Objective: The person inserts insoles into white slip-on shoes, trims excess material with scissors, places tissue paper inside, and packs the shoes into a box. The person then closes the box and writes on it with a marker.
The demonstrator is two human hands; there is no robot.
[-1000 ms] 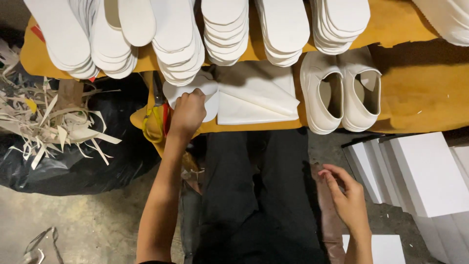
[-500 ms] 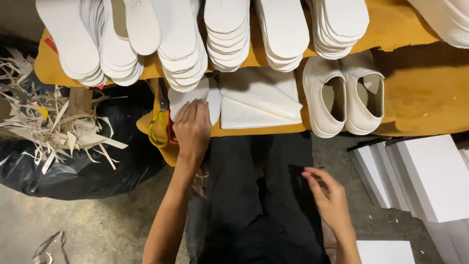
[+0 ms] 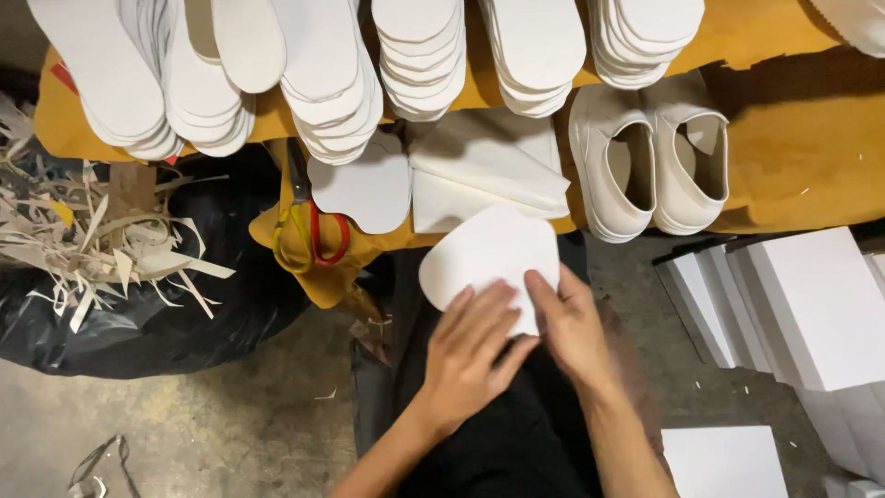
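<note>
**Holding a white cut piece over the lap, below the yellow bench**

Gripping from both sides, a white rounded cut piece [image 3: 489,258] is held just below the front edge of the yellow-covered bench [image 3: 793,157], above the dark-clothed lap. The left hand [image 3: 470,355] is laid against the piece's lower edge, its fingers extended and pressed flat on the sheet rather than curled. The right hand [image 3: 572,327] is set just beside it, thumb on the face of the piece and the other fingers closed round its lower right edge.

On the bench, directly above the held piece, folded white sheets [image 3: 489,171] are seen, and a second rounded white cut piece [image 3: 364,189] lies just left of them. Scissors with yellow and red handles [image 3: 309,226] hang over the bench's front edge, left of the held piece. A pair of white slip-on shoes [image 3: 650,152] stands on the bench to the upper right. Stacks of white insoles [image 3: 419,51] are ranged along the bench's far side. Left of the bench, a black bag [image 3: 138,314] heaped with pale paper strips [image 3: 83,240] is seen; right of it, white boxes [image 3: 811,304] are stacked on the floor.
</note>
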